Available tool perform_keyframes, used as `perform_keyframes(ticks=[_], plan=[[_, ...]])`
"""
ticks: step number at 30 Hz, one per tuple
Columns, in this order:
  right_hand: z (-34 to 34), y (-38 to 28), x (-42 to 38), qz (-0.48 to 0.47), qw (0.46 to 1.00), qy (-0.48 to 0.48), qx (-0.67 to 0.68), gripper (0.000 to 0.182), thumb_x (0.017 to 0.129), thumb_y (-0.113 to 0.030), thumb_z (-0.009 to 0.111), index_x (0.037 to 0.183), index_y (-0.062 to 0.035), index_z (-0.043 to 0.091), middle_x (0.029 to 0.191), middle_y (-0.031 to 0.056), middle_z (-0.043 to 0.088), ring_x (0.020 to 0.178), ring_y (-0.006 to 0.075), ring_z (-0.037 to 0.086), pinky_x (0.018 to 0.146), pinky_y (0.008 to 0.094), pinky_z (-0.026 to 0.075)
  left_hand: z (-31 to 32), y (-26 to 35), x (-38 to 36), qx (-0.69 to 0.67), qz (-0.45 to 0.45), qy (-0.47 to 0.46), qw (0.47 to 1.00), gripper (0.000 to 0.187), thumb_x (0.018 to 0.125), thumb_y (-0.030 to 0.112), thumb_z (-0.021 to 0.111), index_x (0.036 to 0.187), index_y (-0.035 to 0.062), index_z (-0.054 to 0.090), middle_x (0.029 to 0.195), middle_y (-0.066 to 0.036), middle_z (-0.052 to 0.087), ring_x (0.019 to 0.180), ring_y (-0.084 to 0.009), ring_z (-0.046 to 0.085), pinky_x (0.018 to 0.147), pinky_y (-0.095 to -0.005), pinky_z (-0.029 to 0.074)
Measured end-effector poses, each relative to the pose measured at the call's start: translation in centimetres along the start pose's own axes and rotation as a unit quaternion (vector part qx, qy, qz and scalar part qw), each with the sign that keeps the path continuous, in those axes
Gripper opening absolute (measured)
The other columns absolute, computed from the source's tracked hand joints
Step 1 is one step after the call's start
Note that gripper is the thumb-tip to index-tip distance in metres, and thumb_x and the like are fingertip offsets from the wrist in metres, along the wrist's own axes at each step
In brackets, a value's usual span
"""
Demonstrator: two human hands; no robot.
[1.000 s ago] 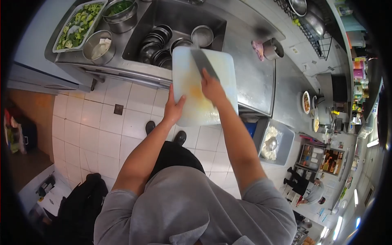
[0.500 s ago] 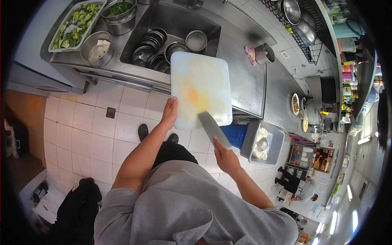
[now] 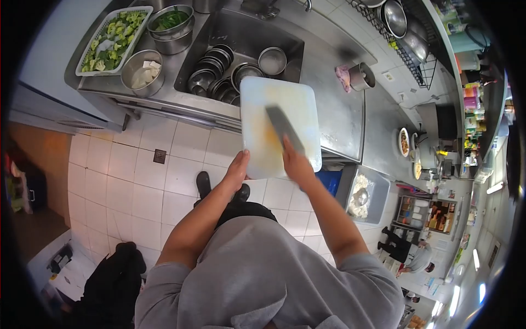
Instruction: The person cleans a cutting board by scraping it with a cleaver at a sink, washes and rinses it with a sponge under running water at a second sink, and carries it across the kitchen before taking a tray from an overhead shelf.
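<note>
My left hand point(image 3: 238, 171) grips the near left edge of a white cutting board point(image 3: 298, 109), with the thumb along the edge and the other fingers hidden beneath. The board has orange and yellow stains on its surface and overlaps the sink's front edge in this view. In my right hand point(image 3: 297, 164) is a cleaver point(image 3: 284, 126) with a wide grey blade. The blade lies over the middle of the board, slightly blurred, and my fingers wrap its handle.
Behind the board, a steel sink point(image 3: 241, 35) holds several metal bowls point(image 3: 211, 66). Left of it stand a white basket of broccoli point(image 3: 118, 41), a pot with white blocks point(image 3: 143, 74) and a bowl of greens point(image 3: 171, 22). A grey bin point(image 3: 378, 194) stands right; a person point(image 3: 413, 255) is farther off.
The cleaver has moved from the board's near right edge up to its middle, carried by my right hand. The board sits slightly lower and farther right in view, still in my left hand.
</note>
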State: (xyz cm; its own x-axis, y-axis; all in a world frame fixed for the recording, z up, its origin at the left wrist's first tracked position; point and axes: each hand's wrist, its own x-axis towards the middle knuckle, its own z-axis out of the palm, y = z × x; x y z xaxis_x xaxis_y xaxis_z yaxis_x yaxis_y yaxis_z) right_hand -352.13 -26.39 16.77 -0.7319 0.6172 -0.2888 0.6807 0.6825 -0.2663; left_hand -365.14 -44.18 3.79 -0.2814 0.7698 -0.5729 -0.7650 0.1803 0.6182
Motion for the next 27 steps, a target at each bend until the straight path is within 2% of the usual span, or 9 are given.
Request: perform_keyframes(ticks=[3,6,11,15,18,22,23,24,27], plan=[[-0.9,0.3,-13.0,0.057,0.993,-0.090,-0.050,0.064,0.112,-0.031,0.052,0.173,-0.0257,0.033,0.096,0.0383,0.073,0.083,0.0581,0.071,0.077,0.0678,0.057,-1.0,-0.6,1.1,-0.026,0.014,-0.051,0.998,0.063,0.116,0.062,0.042,0.160,0.0175,0.048,0.146,-0.009,0.064,0.130,-0.0207,0.067,0.100,-0.0477,0.060],[-2.9,-2.6,-17.9,0.078,0.986,-0.140,-0.051,0.063,0.111,-0.028,0.054,0.171,-0.0235,0.037,0.096,0.0387,0.073,0.084,0.0575,0.072,0.080,0.0656,0.058,-1.2,-2.4,3.5,-0.048,0.036,-0.065,0.996,0.064,0.116,0.062,0.042,0.160,0.0154,0.047,0.148,-0.009,0.062,0.130,-0.0216,0.067,0.100,-0.0467,0.061],[0.3,-4.8,-4.8,0.017,0.999,-0.040,0.013,0.062,0.110,-0.027,0.053,0.170,-0.0163,0.039,0.106,0.0392,0.072,0.097,0.0592,0.071,0.091,0.0629,0.057,-1.7,-3.8,4.6,0.004,0.125,-0.048,0.991,0.066,0.117,0.060,0.041,0.161,0.0114,0.045,0.148,-0.009,0.062,0.128,-0.0220,0.068,0.099,-0.0438,0.061],[1.3,-6.5,12.4,-0.044,0.994,0.076,0.065,0.056,0.111,-0.026,0.049,0.162,-0.0055,0.048,0.094,0.0368,0.072,0.088,0.0563,0.071,0.083,0.0627,0.056,-1.1,-0.4,2.0,-0.046,0.008,-0.060,0.997,0.067,0.117,0.060,0.042,0.162,0.0103,0.044,0.148,-0.009,0.063,0.129,-0.0220,0.067,0.101,-0.0464,0.060],[0.6,-6.2,13.6,-0.047,0.996,0.072,0.037,0.056,0.111,-0.027,0.049,0.161,-0.0028,0.048,0.093,0.0368,0.072,0.088,0.0558,0.071,0.082,0.0620,0.056,-1.5,0.3,1.7,-0.069,-0.019,-0.088,0.994,0.068,0.116,0.062,0.040,0.163,0.0125,0.044,0.150,-0.009,0.063,0.133,-0.0233,0.067,0.104,-0.0495,0.059],[1.6,-4.8,-1.1,0.041,0.999,-0.004,0.011,0.061,0.111,-0.031,0.051,0.171,-0.0271,0.037,0.092,0.0362,0.073,0.086,0.0576,0.071,0.081,0.0668,0.056,-1.8,0.9,1.8,-0.103,-0.050,-0.132,0.985,0.072,0.116,0.065,0.033,0.164,0.0130,0.045,0.154,-0.011,0.062,0.135,-0.0266,0.067,0.106,-0.0517,0.059],[2.6,-3.5,-5.9,-0.011,1.000,0.024,-0.002,0.065,0.111,-0.031,0.053,0.172,-0.0286,0.033,0.089,0.0356,0.073,0.083,0.0588,0.070,0.081,0.0674,0.057,-1.8,0.8,2.0,-0.123,-0.060,-0.154,0.979,0.073,0.116,0.067,0.031,0.164,0.0127,0.045,0.156,-0.011,0.061,0.136,-0.0278,0.066,0.107,-0.0527,0.058],[1.1,-5.1,-10.3,0.074,0.995,-0.069,-0.025,0.066,0.110,-0.030,0.055,0.172,-0.0288,0.033,0.092,0.0355,0.073,0.083,0.0582,0.071,0.080,0.0670,0.057,-1.5,0.8,1.9,-0.131,-0.058,-0.158,0.977,0.073,0.116,0.067,0.031,0.164,0.0127,0.045,0.156,-0.011,0.061,0.136,-0.0278,0.066,0.107,-0.0527,0.058],[0.1,-6.4,-16.5,0.077,0.993,-0.090,-0.023,0.065,0.110,-0.030,0.055,0.172,-0.0294,0.035,0.091,0.0347,0.074,0.082,0.0571,0.072,0.080,0.0663,0.058,-1.2,1.6,1.6,-0.106,-0.075,-0.123,0.984,0.073,0.117,0.065,0.026,0.162,0.0118,0.047,0.152,-0.009,0.064,0.135,-0.0289,0.068,0.107,-0.0553,0.059]])
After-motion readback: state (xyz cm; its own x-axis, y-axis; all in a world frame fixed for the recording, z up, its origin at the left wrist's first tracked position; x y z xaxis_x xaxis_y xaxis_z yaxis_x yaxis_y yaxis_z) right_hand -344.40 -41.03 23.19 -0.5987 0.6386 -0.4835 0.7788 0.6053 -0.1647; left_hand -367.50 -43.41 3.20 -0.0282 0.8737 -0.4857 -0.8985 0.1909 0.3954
